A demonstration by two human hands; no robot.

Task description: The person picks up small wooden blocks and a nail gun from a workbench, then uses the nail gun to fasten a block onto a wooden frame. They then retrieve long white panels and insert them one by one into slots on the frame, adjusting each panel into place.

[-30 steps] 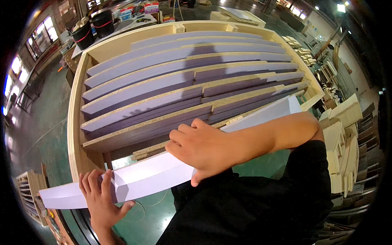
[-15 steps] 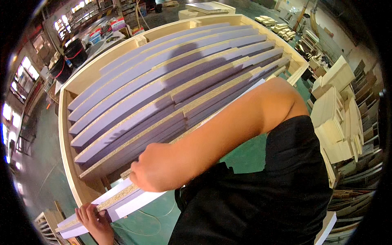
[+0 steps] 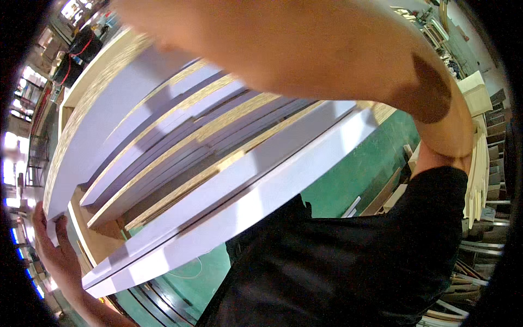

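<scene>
A long chipboard strip (image 3: 90,122) with a lilac-white face is raised in both hands, slanting over the left part of a pale wooden frame (image 3: 81,231). At its lower end, my left hand (image 3: 57,248) is closed around it, thumb and fingers on opposite sides. My right hand (image 3: 144,24) is on its upper part; the fingers are blurred and partly cut off by the top of the view. Beneath stand several similar strips on edge in rows. Two more white-faced strips (image 3: 234,193) lie side by side along the near side.
Black buckets (image 3: 84,46) with red bands stand at the upper left. Green floor (image 3: 348,171) shows on the near side, with loose wood pieces (image 3: 384,199) on it. Stacked pale boards (image 3: 476,174) are at the right. My right forearm hides the frame's far part.
Both hands have moved up and away from the near-side strips, the right one farthest. A chipboard strip is now held up over the frame's left part.
</scene>
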